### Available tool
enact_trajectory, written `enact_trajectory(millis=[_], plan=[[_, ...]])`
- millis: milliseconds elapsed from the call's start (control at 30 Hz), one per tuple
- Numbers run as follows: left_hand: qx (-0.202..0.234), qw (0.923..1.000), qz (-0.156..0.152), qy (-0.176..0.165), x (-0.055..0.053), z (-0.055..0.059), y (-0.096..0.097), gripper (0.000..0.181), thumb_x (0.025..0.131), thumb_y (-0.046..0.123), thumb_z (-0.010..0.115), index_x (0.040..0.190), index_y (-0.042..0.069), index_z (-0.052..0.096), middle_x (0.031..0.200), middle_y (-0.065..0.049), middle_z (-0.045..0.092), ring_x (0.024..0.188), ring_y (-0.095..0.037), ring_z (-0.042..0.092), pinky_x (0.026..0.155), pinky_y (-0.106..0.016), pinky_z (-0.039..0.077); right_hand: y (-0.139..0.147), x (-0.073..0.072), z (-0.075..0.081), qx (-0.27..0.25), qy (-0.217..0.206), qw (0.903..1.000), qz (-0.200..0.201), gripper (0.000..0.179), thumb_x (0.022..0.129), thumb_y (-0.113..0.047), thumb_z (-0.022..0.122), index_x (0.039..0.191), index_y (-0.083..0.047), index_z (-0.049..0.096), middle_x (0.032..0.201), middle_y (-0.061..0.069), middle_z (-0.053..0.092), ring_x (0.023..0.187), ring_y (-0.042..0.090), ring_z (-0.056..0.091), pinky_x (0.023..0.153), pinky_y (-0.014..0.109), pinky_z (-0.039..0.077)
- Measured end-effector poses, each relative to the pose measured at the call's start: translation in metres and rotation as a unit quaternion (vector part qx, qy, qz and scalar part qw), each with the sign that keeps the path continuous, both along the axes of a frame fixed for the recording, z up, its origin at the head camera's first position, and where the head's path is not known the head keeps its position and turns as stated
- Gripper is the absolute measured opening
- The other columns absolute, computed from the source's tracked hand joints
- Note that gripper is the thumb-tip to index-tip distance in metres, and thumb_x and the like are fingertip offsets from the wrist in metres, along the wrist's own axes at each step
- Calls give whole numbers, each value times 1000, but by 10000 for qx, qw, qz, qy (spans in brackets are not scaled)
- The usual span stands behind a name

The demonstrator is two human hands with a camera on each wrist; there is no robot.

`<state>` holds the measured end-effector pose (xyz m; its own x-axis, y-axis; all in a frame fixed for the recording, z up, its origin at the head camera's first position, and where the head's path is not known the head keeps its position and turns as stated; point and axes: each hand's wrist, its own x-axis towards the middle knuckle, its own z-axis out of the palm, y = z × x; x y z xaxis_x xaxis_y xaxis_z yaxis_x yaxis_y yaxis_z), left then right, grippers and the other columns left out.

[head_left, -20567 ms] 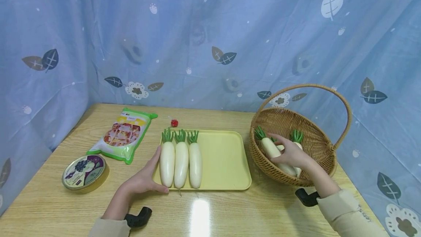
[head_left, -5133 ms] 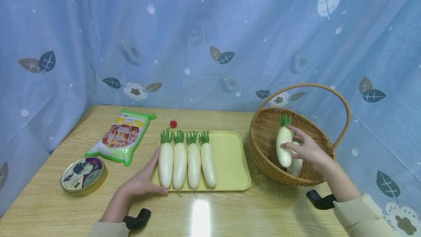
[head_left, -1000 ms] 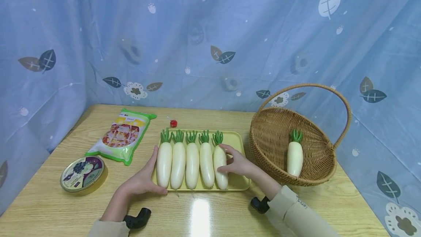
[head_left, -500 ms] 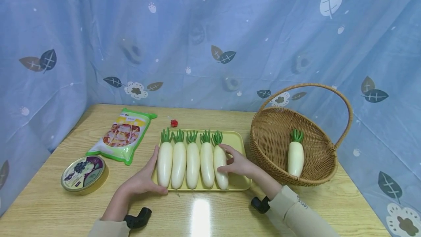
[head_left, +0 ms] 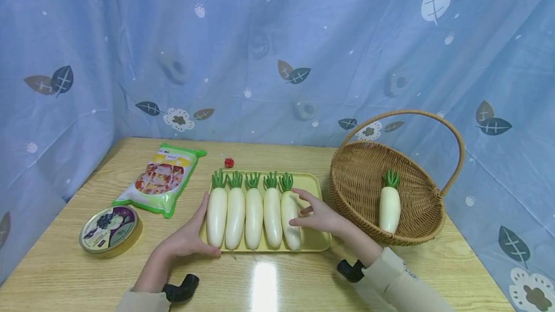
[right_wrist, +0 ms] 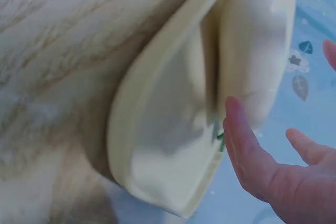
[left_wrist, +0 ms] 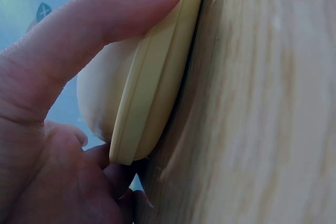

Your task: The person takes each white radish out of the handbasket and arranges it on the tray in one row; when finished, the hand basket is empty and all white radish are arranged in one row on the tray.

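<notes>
In the head view, several white radishes (head_left: pixel 254 218) with green tops lie side by side in a yellow tray (head_left: pixel 314 235). My left hand (head_left: pixel 188 237) holds the tray at its front left corner. In the left wrist view its thumb lies across the tray rim (left_wrist: pixel 144 98), with the other fingers around the corner, partly hidden. My right hand (head_left: pixel 318 215) hovers by the rightmost radish (head_left: pixel 289 220), thumb and fingers spread and nothing held. The right wrist view shows the fingers (right_wrist: pixel 249 150) loosely extended beside that radish (right_wrist: pixel 252 51). One more radish (head_left: pixel 389 211) lies in the wicker basket.
The wicker basket (head_left: pixel 360 215), with a tall arched handle, stands right of the tray. At the left are a green-edged food packet (head_left: pixel 160 179) and a round tin (head_left: pixel 108 230). A small red object (head_left: pixel 229 162) lies behind the tray. A blue curtain (head_left: pixel 243 52) hangs behind the table.
Over the earlier frames, radishes went one by one from basket to tray. Since half a second ago, my right hand has let go of the rightmost radish and drawn slightly right. My left hand stays put.
</notes>
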<state>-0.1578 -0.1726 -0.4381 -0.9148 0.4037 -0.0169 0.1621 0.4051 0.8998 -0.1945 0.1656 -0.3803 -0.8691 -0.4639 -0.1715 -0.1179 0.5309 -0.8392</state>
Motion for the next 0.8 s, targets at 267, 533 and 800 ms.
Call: enact_trajectory(millis=[267,533,800], plan=[[-6,10000,9,9,0,-1,-1,140,55,23,87,142,4,-21,147,-22,-20,134,-41,-12,103,-61,0,5,9,11,152,128,9994,291,81,79,-29,71,145,-15,25,146,17,24,115,42,44,82,44,47],[34,10000,2,13,0,-1,0,140,55,23,87,141,5,-22,147,-22,-19,133,-41,-12,103,-61,-1,10,21,28,336,388,9977,452,80,79,-35,70,144,-19,27,145,15,27,116,40,44,78,41,48],[120,9999,-16,-38,-1,-1,0,140,55,22,87,141,4,-22,147,-23,-20,133,-41,-13,103,-61,-1,17,27,40,266,642,9961,536,80,79,-32,71,144,-13,28,141,19,31,113,39,45,74,30,50]])
